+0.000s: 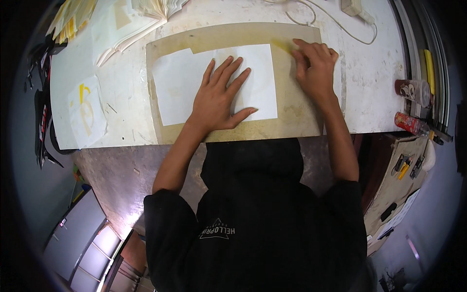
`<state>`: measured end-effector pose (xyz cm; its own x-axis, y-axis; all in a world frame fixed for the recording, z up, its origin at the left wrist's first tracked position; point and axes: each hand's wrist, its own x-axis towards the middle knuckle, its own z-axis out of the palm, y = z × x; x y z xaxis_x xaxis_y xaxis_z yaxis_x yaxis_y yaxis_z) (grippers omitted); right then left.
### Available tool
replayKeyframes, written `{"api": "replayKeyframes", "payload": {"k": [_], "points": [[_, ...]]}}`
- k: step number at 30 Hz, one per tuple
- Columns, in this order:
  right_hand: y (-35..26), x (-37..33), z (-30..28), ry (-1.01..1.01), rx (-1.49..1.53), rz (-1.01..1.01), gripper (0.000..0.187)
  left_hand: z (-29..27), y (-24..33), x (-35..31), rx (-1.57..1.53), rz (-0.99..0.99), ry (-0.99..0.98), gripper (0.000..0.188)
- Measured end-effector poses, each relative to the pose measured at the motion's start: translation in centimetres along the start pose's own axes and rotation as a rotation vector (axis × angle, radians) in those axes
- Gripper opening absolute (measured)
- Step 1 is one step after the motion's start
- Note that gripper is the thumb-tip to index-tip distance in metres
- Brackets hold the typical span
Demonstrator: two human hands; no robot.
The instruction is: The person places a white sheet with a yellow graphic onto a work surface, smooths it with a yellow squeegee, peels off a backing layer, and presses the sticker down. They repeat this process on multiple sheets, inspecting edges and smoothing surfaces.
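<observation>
My left hand (pixel 219 95) lies flat with fingers spread on a sheet of white paper (pixel 177 90), pressing it onto a tan cutting mat (pixel 228 36). One upper corner of the paper is stepped. To the right of the sheet, my right hand (pixel 315 65) is held over the mat with its fingers curled. A thin, blurred yellow strip (pixel 282 46) runs from its fingertips toward the paper's upper right corner; its exact kind cannot be made out.
On the left lies a pale sheet with yellow pieces (pixel 87 112). Loose stacked papers (pixel 155 9) spread at the back left. A white cable (pixel 335 27) curves at the back right. A cup (pixel 412 91) and a red-labelled bottle (pixel 411 122) are at the right edge.
</observation>
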<state>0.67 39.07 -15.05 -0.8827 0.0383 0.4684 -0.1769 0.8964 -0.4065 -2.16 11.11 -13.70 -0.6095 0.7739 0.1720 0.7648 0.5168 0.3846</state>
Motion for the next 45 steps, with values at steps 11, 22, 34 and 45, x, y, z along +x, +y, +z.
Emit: {"api": "replayKeyframes", "payload": {"k": [11, 22, 34, 45], "points": [[-1.2, -0.4, 0.4, 0.071, 0.119, 0.223, 0.027, -0.2, 0.0, -0.1, -0.033, 0.0, -0.004, 0.082], [1.2, -3.6, 0.0, 0.105, 0.342, 0.506, 0.03, -3.5, -7.4, -4.9, 0.165, -0.576, 0.683, 0.051], [0.9, -3.2, -0.3, 0.135, 0.46, 0.516, 0.029, -12.9, -10.9, -7.5, -0.105, -0.662, 0.893, 0.01], [1.4, -3.8, -0.4, 0.232, 0.616, 0.534, 0.029, -11.9, 9.1, 2.8, -0.155, -0.171, 0.314, 0.017]]}}
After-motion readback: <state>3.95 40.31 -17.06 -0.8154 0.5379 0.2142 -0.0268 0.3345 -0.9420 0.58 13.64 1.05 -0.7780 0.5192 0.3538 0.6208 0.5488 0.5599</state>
